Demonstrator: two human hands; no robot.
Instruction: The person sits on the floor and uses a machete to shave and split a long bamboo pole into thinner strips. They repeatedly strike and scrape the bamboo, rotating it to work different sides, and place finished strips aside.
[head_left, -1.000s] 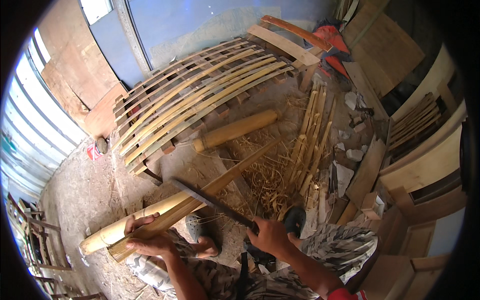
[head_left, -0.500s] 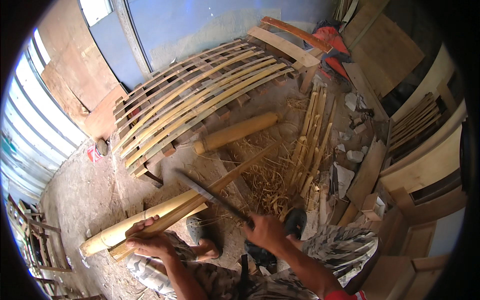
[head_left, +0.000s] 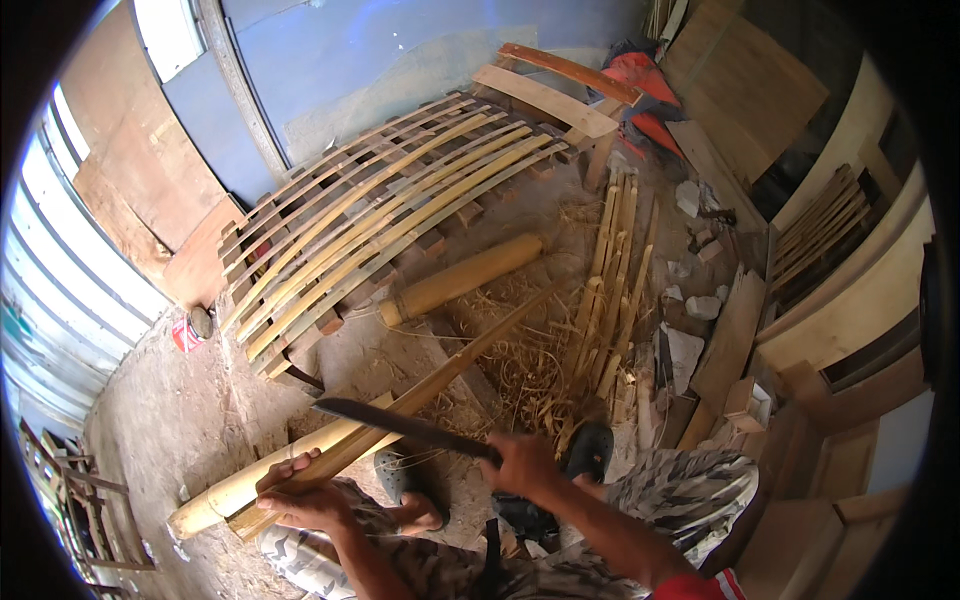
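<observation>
My left hand (head_left: 302,497) is closed around the near end of a long split bamboo strip (head_left: 455,370), which slants away to the right. In my right hand (head_left: 525,468) is the handle of a machete (head_left: 400,424). Its dark blade points left and lies across the strip, ahead of my left hand; whether the edge bites into it I cannot tell. Just left of the strip, a thick bamboo pole (head_left: 215,500) rests on the floor, partly hidden by the strip and my hand.
Ahead lies another bamboo pole (head_left: 470,274), with slats (head_left: 400,215) laid across a low wooden rack behind it. Curled shavings (head_left: 535,385) cover the floor near my feet. Split strips (head_left: 612,270) lie to the right, beside rubble (head_left: 703,306) and boards. A red-and-white can (head_left: 187,334) stands left.
The machete blade has swung nearer to me, its tip dropping toward my left hand. My left hand keeps its hold on the bamboo strip. The whole view has shifted slightly.
</observation>
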